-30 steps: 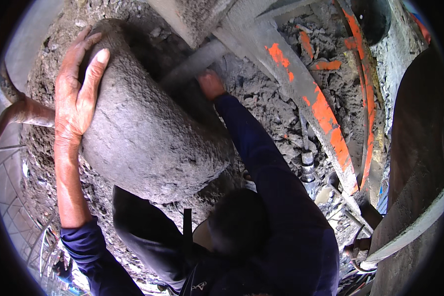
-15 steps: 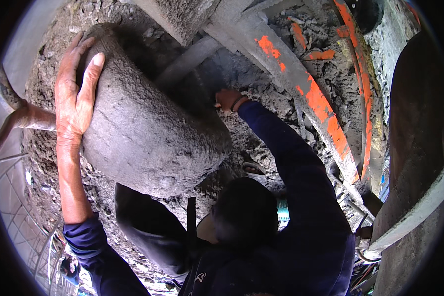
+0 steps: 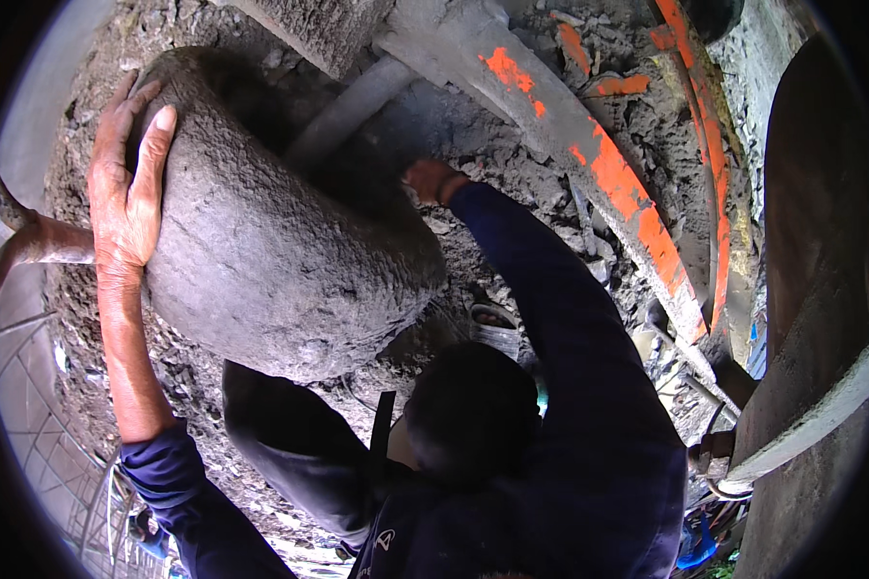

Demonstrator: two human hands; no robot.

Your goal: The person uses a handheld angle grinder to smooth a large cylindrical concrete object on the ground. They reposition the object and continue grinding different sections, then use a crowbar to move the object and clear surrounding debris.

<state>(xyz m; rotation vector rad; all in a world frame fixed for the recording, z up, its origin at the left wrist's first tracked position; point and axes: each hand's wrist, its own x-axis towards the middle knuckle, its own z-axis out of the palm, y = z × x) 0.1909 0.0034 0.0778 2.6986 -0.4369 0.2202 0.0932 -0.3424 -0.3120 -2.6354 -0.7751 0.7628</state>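
We see the left hand (image 3: 126, 198) laid along the left side of a large, rounded, hollow block of rough grey material (image 3: 280, 261), thumb spread wide, much as before. The right hand (image 3: 431, 180) is at the right of its dark hollow; we cannot tell whether it grips anything. A second ago it was beside the straight grey bar (image 3: 352, 114); now we see them apart. Farther right runs a curved grey beam with flaking orange paint (image 3: 620, 179).

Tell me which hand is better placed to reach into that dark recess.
Likely the right: the right hand is beside the dark recess; the left hand rests on the left side of the gray mass.
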